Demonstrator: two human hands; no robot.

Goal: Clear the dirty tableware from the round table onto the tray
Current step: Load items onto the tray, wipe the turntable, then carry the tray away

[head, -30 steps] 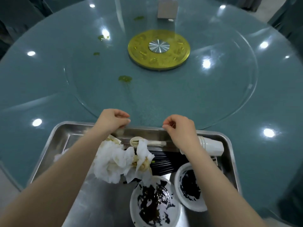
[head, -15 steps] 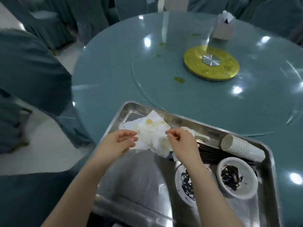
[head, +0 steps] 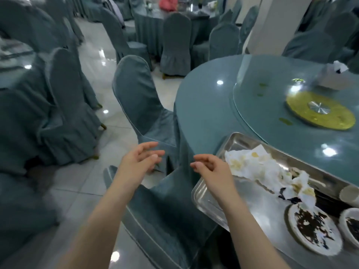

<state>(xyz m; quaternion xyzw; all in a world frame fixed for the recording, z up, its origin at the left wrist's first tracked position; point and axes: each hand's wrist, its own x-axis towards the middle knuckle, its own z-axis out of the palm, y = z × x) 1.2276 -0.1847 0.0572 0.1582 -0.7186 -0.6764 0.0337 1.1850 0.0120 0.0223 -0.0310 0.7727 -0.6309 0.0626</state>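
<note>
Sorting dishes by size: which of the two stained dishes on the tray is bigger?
The left white plate, nearer the right hand; the small bowl at the frame's edge is smaller.

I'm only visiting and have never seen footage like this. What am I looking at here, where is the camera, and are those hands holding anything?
There is no machine: a person wears a wide-angle camera on the head, so you look down along their bare arms. The left hand and right hand hang in the air beside the table, fingers loosely curled, holding nothing. On the round table a metal tray sits at the near edge. In it lie crumpled stained napkins, two dirty bowls with dark residue, dark chopsticks and a paper cup at the frame edge. Further back are a tissue box and a gold disc. Covered chairs stand around.
</note>
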